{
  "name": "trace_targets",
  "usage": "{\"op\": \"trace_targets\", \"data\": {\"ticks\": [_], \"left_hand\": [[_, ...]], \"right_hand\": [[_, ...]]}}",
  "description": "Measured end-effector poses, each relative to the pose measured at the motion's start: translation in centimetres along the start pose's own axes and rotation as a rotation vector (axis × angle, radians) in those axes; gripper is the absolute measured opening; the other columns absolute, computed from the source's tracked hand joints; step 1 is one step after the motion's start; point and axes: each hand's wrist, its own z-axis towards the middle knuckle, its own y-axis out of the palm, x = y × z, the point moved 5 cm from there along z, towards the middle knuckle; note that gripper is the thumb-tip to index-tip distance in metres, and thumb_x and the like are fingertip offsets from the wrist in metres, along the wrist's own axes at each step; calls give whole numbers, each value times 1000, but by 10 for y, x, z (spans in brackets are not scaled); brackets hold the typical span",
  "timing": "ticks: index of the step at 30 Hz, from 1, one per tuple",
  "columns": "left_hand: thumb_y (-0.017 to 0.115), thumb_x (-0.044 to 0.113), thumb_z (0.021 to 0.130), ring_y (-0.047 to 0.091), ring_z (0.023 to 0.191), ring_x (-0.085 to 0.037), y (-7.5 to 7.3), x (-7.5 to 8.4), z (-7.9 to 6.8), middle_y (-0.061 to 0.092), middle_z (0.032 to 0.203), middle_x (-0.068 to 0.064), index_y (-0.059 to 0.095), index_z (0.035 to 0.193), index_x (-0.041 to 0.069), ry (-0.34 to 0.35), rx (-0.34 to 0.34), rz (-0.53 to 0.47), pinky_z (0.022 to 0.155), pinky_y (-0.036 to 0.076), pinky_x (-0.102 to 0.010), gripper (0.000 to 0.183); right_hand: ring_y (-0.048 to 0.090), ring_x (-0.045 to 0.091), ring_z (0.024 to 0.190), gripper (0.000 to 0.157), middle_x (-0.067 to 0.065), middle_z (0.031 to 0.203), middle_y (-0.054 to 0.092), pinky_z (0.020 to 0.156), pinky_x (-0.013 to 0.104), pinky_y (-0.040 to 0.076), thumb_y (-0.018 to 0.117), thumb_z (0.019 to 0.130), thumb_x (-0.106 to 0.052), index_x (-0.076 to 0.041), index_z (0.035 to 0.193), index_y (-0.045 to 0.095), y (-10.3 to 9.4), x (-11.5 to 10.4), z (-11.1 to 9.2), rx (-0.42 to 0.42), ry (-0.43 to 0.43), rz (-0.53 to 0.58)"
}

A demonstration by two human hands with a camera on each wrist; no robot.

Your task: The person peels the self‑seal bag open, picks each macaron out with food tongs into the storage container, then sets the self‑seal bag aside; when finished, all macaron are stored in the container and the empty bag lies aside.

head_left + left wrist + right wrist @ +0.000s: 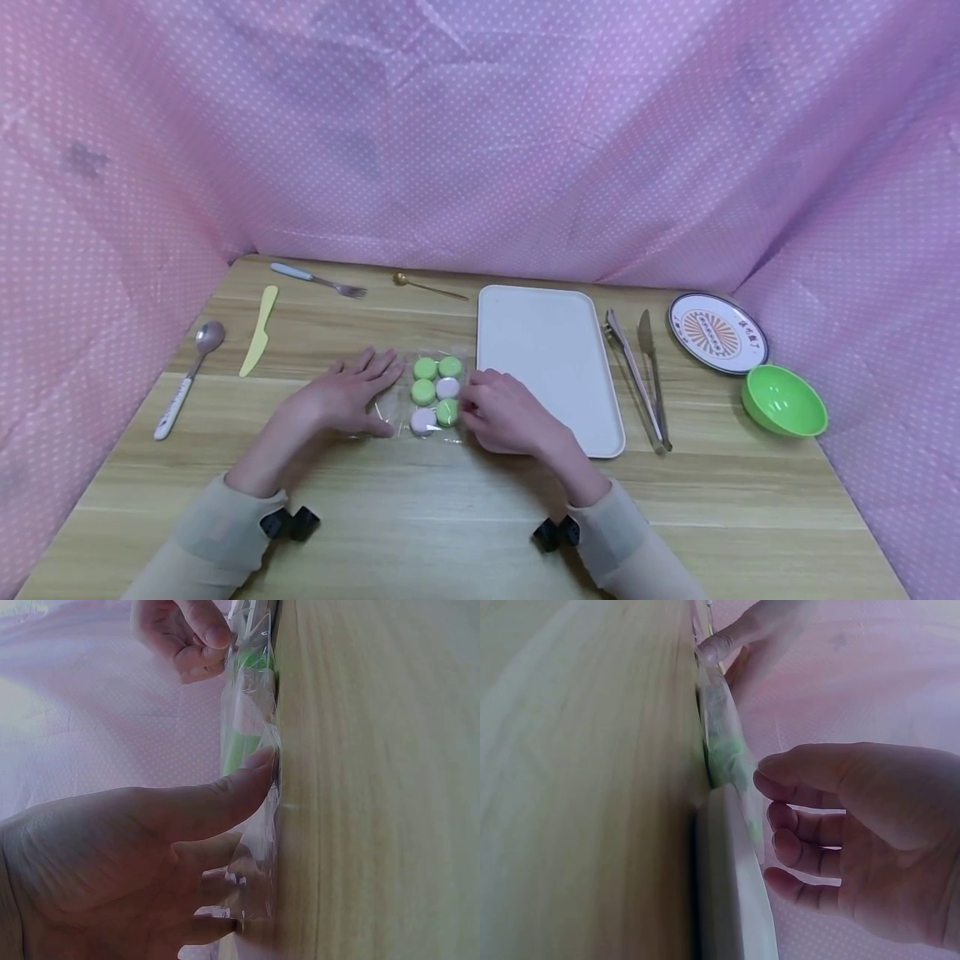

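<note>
Several green and lilac macarons [423,392] lie in two columns in a clear plastic package [401,425] on the wooden table. My left hand [348,400] spreads over the package's left end, its fingers straight and thumb touching the plastic, as the left wrist view shows. At the package's right edge is my right hand [506,412], fingers bent, with thumb and index fingertips close together beside the film. Whether film is pinched between them cannot be made out. A white rectangular tray [551,358] lies under and beyond the right hand; its near-left edge is partly covered.
To the left lie a spoon [176,400], a yellow plastic knife [260,333] and a fork [315,278]. A small gold spoon [427,287] lies at the back. Right of the tray are tongs [636,375], a metal knife [654,375], a plate [716,333] and a green bowl [783,404].
</note>
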Motion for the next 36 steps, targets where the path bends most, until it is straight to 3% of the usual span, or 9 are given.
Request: {"op": "trace_targets", "data": {"ticks": [24, 36], "left_hand": [[61, 62, 80, 3, 146, -40, -1, 0, -2, 5, 160, -9, 17, 151, 17, -7, -12, -4, 110, 13, -68, 96], [61, 62, 80, 4, 146, -40, -2, 1, -1, 6, 160, -9, 19, 151, 16, -3, -6, -11, 110, 13, -68, 95]], "right_hand": [[49, 5, 72, 10, -12, 78, 53, 66, 21, 42, 59, 88, -24, -24, 80, 65, -4, 12, -6, -63, 39, 42], [49, 7, 73, 12, -12, 75, 53, 66, 22, 42, 59, 90, -26, -24, 79, 64, 2, 3, 4, -20, 39, 36]]}}
